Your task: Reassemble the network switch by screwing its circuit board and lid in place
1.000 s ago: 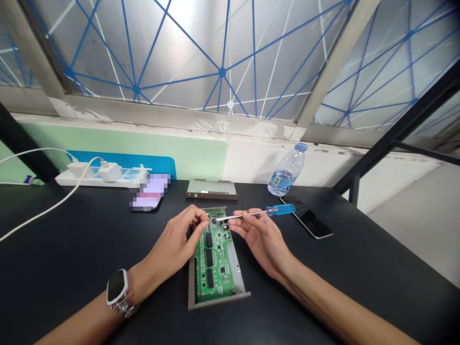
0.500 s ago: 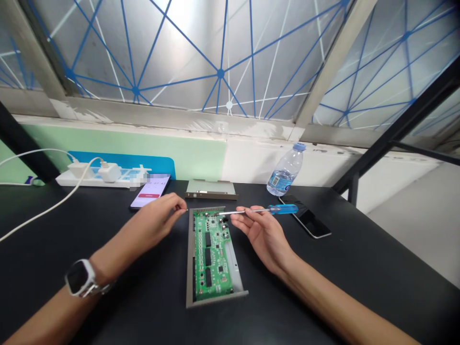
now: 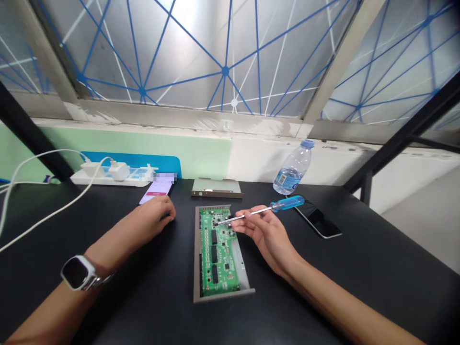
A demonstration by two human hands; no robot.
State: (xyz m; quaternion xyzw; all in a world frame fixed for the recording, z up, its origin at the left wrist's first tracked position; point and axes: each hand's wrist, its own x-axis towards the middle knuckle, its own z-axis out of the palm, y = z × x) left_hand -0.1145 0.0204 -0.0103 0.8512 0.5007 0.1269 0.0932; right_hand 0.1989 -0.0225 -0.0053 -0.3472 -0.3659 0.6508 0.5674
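A screwdriver with a clear blue handle (image 3: 287, 203) is held by its shaft in the fingers of my right hand (image 3: 264, 230). Its tip points left and down, over the upper part of a green circuit board (image 3: 223, 258). The board sits in a grey metal housing (image 3: 197, 268) lying flat on the black table. Left of the housing, apart from it, my left hand (image 3: 158, 215) is closed with thumb and fingers curled together. Whatever those fingers may hold is too small or hidden to make out. A white watch (image 3: 76, 273) is on the left wrist.
A metal cover plate (image 3: 216, 188) lies behind the housing. At the back right stand a water bottle (image 3: 293, 167) and, nearer, a dark phone (image 3: 319, 221). A lit phone (image 3: 153, 189) and a white power strip (image 3: 108, 177) with cables are at the back left.
My left hand has drawn away leftward from the housing's upper corner. The screwdriver has tilted, its handle higher and its tip lower over the board. The whole view has shifted slightly.
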